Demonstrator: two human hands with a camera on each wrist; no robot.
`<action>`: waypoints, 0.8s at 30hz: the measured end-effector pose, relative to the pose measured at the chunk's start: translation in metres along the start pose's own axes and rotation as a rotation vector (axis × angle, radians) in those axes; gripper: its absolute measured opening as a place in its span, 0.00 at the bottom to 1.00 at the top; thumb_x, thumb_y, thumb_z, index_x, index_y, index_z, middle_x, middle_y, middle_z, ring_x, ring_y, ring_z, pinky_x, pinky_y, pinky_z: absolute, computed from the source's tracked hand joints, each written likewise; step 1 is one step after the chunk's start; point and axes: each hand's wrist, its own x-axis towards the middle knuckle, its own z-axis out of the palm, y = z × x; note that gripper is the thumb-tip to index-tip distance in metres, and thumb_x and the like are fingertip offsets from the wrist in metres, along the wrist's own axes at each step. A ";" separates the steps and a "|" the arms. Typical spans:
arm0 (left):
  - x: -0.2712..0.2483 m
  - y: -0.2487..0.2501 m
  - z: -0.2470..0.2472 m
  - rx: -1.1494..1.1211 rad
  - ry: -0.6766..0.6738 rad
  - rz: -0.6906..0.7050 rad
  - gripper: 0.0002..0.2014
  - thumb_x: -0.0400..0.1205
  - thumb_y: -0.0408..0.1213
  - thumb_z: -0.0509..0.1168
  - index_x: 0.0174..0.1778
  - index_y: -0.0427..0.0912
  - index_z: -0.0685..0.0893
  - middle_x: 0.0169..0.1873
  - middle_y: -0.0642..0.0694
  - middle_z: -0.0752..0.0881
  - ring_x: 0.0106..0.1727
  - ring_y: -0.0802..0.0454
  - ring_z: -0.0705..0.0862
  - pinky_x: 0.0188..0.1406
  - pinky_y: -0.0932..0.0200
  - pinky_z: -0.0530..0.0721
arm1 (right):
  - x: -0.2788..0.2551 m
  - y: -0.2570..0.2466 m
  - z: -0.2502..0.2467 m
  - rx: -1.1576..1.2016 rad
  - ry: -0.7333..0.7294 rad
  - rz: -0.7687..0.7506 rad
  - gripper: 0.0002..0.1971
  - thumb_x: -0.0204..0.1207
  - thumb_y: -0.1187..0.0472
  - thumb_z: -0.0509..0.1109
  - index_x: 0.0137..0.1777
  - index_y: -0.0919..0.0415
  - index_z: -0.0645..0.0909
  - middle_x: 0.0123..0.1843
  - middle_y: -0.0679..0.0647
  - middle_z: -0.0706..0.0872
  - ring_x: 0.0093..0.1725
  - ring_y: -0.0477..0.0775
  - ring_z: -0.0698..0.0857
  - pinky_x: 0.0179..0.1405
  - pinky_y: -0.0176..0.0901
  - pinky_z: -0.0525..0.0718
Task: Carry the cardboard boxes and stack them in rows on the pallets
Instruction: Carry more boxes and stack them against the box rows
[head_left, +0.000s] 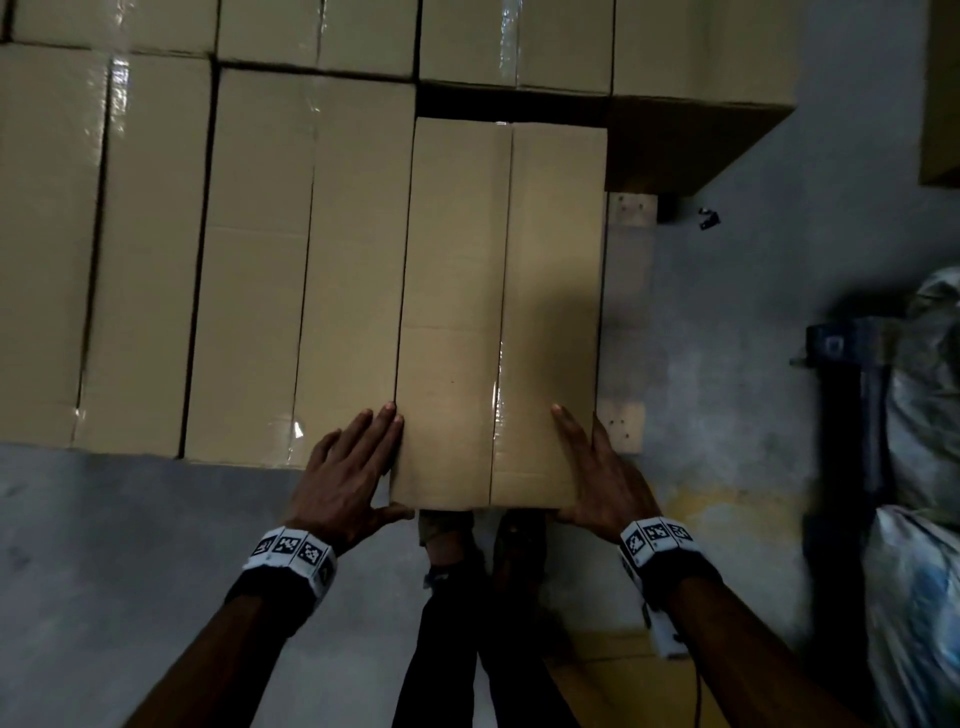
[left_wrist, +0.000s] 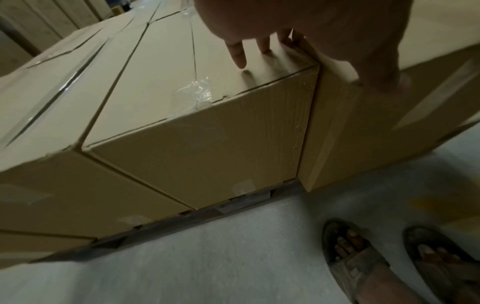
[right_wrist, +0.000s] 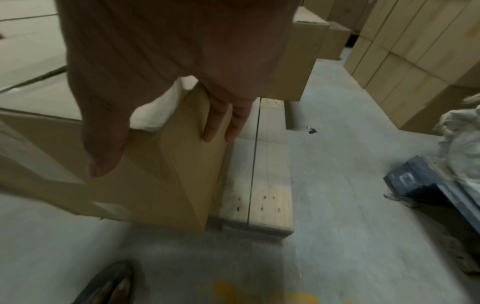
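Seating a long tan corrugated cardboard box (head_left: 498, 312) at the right end of the front row on the pale wooden pallet (head_left: 626, 426). Its near end overhangs the pallet's front edge toward the person, proud of its neighbours; a dark gap remains between its far end and the back row.

Left hand (head_left: 345, 473): fingers straight, lying over the seam between this box and the tan neighbour box (head_left: 301, 270), thumb under the near-left corner. Right hand (head_left: 602, 473): flat against the right side wall near the front corner, thumb toward the near end face. Both hands flat, pressing, nothing clenched.

Handling, judged:
- Walls look stiff and square, no bulge or crush; it should slide as a rigid block.
- Weight unknown; size suggests two hands are needed.
- Clear tape strip (head_left: 498, 384) along the top seam looks slick; plain cardboard should grip better.
- Best hold: the near end and lower corners for a push; opposite long sides for a lift.

View differences:
- Head view alone shows the far gap and the row alignment.
- Left wrist view shows the pallet's front edge (left_wrist: 244, 200) under the row, the box end standing proud of the neighbour's face, and sandalled feet (left_wrist: 361, 263) close by.
- Right wrist view shows bare pallet planks (right_wrist: 270, 185) just beside the box's right side, and grey concrete floor (right_wrist: 337, 226) beyond.
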 end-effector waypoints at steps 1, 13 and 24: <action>0.001 -0.001 0.000 0.010 0.004 0.010 0.62 0.69 0.76 0.70 0.91 0.44 0.53 0.91 0.46 0.53 0.88 0.41 0.61 0.78 0.35 0.72 | 0.002 0.000 -0.002 0.004 -0.001 0.000 0.76 0.57 0.45 0.91 0.86 0.29 0.29 0.91 0.56 0.45 0.76 0.69 0.78 0.68 0.64 0.85; 0.023 -0.016 -0.008 0.063 0.081 0.117 0.61 0.62 0.62 0.84 0.88 0.42 0.64 0.87 0.45 0.64 0.76 0.35 0.75 0.61 0.40 0.85 | 0.018 -0.002 -0.024 0.057 -0.021 0.050 0.75 0.56 0.44 0.92 0.80 0.18 0.28 0.92 0.52 0.42 0.80 0.69 0.74 0.66 0.65 0.84; 0.026 -0.023 0.003 -0.033 0.109 0.150 0.57 0.69 0.51 0.85 0.90 0.40 0.60 0.89 0.42 0.60 0.89 0.38 0.59 0.80 0.40 0.74 | 0.022 -0.009 -0.029 0.053 -0.042 0.090 0.75 0.57 0.45 0.91 0.79 0.17 0.27 0.92 0.58 0.48 0.78 0.72 0.76 0.68 0.67 0.83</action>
